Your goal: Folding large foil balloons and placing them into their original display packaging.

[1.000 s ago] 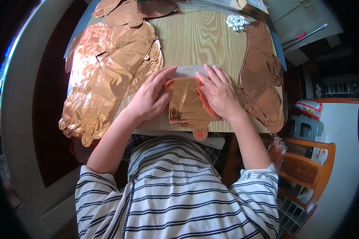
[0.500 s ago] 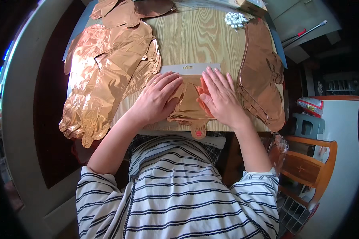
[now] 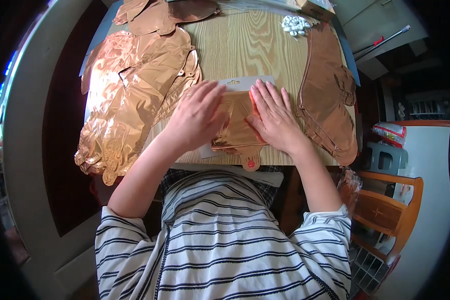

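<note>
A folded rose-gold foil balloon point(image 3: 237, 112) lies on a pale backing card point(image 3: 257, 82) with a hang hole at its far edge. The balloon's rounded tab with a red spot sticks out over the table's near edge. Flat on the foil's right side rests my right hand point(image 3: 276, 117), fingers stretched out and holding nothing. My left hand point(image 3: 197, 115) is over the left side of the foil, slightly blurred, its fingers extended and nothing seen in them. Whether the left palm touches the foil is hidden.
Flat rose-gold foil balloons point(image 3: 135, 95) are piled on the table's left. Another stack of foil point(image 3: 327, 95) lies on the right, beside a bunch of small white pieces point(image 3: 295, 25). More foil point(image 3: 155, 17) and a cardboard box point(image 3: 315, 7) lie at the far edge.
My left hand has lifted a little and its fingers have shifted. The card and folded balloon have moved slightly away from me. My right hand stays flat, a touch further left.
</note>
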`<state>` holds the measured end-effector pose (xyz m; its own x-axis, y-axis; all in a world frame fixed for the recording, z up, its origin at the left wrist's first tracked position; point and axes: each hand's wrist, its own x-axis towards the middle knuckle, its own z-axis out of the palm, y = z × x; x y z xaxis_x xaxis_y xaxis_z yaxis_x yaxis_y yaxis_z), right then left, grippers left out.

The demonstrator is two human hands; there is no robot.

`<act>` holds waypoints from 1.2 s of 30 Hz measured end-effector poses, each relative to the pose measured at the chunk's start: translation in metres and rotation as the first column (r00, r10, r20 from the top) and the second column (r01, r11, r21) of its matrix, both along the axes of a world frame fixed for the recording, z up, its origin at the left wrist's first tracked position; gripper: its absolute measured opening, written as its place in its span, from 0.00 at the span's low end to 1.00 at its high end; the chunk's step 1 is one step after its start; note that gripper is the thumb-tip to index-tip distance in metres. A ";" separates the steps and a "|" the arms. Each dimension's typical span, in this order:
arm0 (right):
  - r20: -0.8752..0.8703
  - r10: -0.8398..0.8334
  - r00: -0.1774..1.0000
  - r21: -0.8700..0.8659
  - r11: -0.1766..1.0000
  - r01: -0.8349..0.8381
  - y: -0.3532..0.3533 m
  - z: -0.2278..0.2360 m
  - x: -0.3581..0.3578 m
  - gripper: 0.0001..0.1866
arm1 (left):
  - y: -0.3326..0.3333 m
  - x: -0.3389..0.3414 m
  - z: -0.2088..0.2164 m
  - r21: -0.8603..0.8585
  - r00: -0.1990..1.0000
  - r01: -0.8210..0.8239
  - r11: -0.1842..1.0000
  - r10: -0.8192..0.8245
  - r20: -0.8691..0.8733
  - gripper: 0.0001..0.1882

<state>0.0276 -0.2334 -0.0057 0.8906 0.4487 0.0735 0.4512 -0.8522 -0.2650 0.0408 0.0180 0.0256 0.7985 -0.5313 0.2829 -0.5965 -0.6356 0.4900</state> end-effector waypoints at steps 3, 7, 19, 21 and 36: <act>0.006 0.015 1.000 -0.028 0.999 -0.015 0.004 0.002 0.005 0.40 | -0.010 -0.004 -0.016 0.160 0.997 0.034 0.986 -0.045 0.065 0.36; 0.014 -0.004 1.000 -0.037 0.999 0.005 0.002 -0.004 0.006 0.39 | -0.008 -0.012 -0.028 0.240 0.996 0.048 0.970 -0.064 0.062 0.41; 0.002 -0.019 1.000 -0.013 1.000 0.019 -0.001 -0.003 -0.006 0.41 | 0.004 -0.017 -0.023 0.123 0.998 0.029 0.992 -0.023 -0.053 0.38; 0.001 -0.022 1.000 -0.014 1.000 0.022 -0.004 -0.003 -0.009 0.41 | 0.005 -0.018 -0.021 0.074 0.996 0.055 0.996 -0.050 -0.067 0.37; 0.011 -0.044 0.999 -0.050 0.998 0.045 -0.007 0.000 -0.016 0.40 | 0.011 -0.031 0.006 0.211 0.882 0.363 0.908 -0.407 0.238 0.26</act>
